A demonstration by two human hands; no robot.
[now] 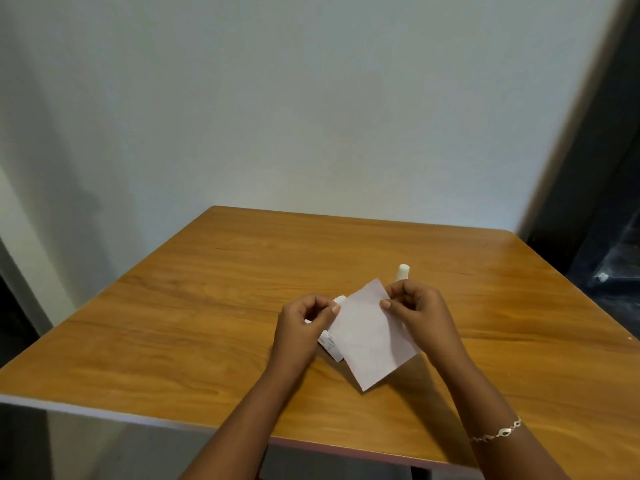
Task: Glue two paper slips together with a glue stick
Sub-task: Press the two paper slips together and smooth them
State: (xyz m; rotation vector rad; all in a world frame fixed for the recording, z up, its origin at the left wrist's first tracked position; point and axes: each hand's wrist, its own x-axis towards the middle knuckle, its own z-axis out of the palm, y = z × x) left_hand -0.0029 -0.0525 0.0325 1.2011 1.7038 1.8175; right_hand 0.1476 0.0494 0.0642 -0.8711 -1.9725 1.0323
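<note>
top slip: plain paper slip [372, 337], held just above the table [173, 306] near its middle, between both hands. Blank face up.
top slip axis: long axis runs from far edge near the right fingers down to the near corner toward the camera, skewed a bit clockwise against the table edge.
lower slip: printed slip [330, 344] pokes out from under the top one on the left side; only a narrow band and a rounded far corner show. Cannot tell if it lies on the table or is held.
slip overlap: top covers most of lower, edges not lined up. Whether glue is already between them, cannot tell.
left hand [304, 323]: thumb and fingers pinched together at the top slip's left edge, right where the lower slip emerges.
right hand [415, 306]: fingertips closed on the top slip's far right edge.
glue stick [403, 273]: upright, white tip up, just behind the right hand, lower part hidden by it. Right hand is the nearer one by far.
next move, my read: squaring up or pressing the slips; it hinges on aligning the left edges, so the left pinch steers.
counts: slips 2, glue sticks 1, hands 2, bracelet [495, 434] 1 on right wrist.
</note>
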